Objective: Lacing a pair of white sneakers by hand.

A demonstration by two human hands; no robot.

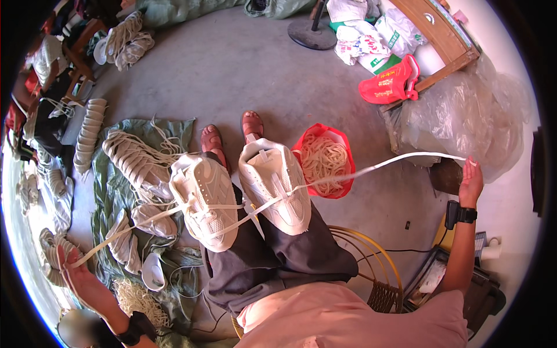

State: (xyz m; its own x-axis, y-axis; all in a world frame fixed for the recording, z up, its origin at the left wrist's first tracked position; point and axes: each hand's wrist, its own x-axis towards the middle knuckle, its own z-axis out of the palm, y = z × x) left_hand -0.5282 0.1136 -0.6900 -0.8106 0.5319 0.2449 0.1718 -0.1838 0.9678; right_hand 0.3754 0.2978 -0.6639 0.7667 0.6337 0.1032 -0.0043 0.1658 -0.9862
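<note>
Two white sneakers, the left shoe and the right shoe, rest side by side on my knees with toes toward me. A white shoelace runs through the right shoe's eyelets and out to the right. My right hand, arm stretched far out, pinches its end. On the other side, a lace strand leaves the left shoe for my left hand, held low at the far left. There the strand passes between thumb and fingers. Lace also crosses between the two shoes.
A red bag of loose laces stands right of the shoes. Stacked shoe uppers lie on a green sheet to the left, near a lace pile. Clear plastic and a wooden table stand right. Another person sits far left.
</note>
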